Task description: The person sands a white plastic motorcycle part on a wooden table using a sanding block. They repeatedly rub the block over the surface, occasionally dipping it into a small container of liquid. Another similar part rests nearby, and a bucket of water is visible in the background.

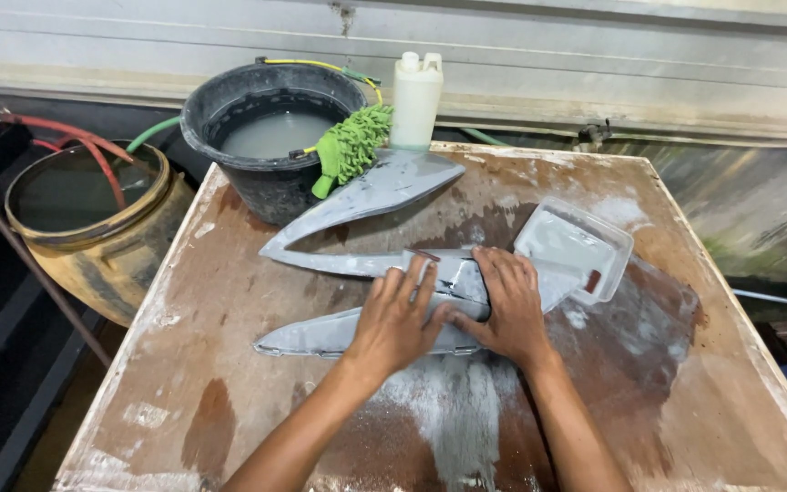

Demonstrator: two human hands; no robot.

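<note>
While both hands (453, 310) press flat and open, the grey panel (375, 296) lies beneath them.

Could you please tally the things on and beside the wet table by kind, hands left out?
Grey pointed panels: 2, one under both hands, one behind
Clear plastic tray: 1
Black bucket: 1
Yellow drum: 1
White jug: 1
Green mop-like mitt: 1
Total: 7
</note>
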